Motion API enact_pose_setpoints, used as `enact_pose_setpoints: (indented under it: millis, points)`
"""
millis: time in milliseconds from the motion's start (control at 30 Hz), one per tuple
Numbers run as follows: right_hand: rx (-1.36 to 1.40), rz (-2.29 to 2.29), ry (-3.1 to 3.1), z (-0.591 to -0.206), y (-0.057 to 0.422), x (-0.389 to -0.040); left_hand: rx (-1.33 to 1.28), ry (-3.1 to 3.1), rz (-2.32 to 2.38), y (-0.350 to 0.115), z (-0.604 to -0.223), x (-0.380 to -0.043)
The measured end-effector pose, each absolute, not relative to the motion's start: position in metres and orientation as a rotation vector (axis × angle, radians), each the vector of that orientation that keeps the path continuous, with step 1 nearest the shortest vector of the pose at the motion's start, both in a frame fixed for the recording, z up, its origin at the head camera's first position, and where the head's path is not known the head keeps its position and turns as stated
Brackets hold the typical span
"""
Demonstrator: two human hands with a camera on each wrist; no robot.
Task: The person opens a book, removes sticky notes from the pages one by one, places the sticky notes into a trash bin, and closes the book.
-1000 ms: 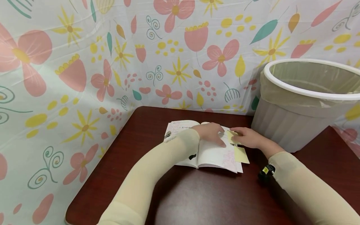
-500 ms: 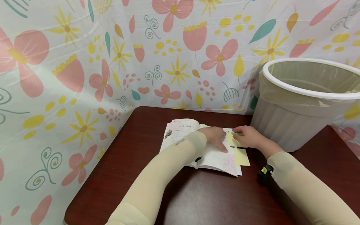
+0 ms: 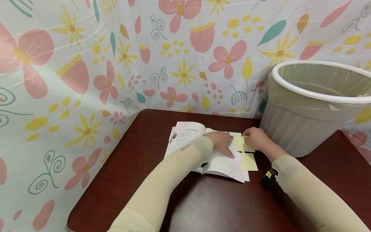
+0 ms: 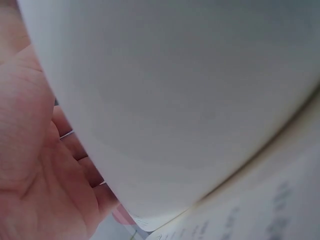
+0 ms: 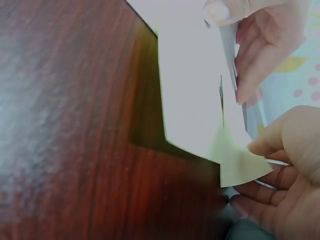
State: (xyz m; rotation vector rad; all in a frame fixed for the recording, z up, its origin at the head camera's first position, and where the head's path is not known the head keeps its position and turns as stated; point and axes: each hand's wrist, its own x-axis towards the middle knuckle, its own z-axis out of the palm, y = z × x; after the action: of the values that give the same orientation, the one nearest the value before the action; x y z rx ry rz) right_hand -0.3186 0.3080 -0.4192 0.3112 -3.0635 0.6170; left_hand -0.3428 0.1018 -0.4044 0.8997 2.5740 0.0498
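An open book [image 3: 188, 129] lies on the table, two pale yellow sticky notes jutting past its right edge. My left hand [image 3: 219, 141] rests across the right page, fingers spread toward the upper note [image 3: 239, 141]. In the right wrist view, that hand's thumb lies on the paper near the page edge. My right hand [image 3: 258, 139] pinches the upper note by its outer end, thumb on top and fingers beneath; the pinched end [image 5: 242, 165] bends in the right wrist view. Nearer me, the lower note [image 3: 249, 162] lies flat. A curved page [image 4: 150, 100] hides part of my left hand in its wrist view.
A tall grey bin [image 3: 301, 125] with a white rim and a plastic liner stands behind my right hand, close to it. Flowered cloth [image 3: 182, 58] hangs behind the dark red table [image 3: 121, 180], along its back and left side.
My left hand has slid slightly right across the page. My right hand's fingers, earlier stretched over the upper note, now pinch its outer end, a little farther right.
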Motion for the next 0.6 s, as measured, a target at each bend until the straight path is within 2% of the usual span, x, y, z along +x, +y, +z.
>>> enact_pose_setpoints:
  millis: [600]
  points:
    - [0.532, 0.550, -2.953, -0.419, 0.307, -0.295, 0.850, 2.568, 0.064, 0.104, -0.408, -0.346]
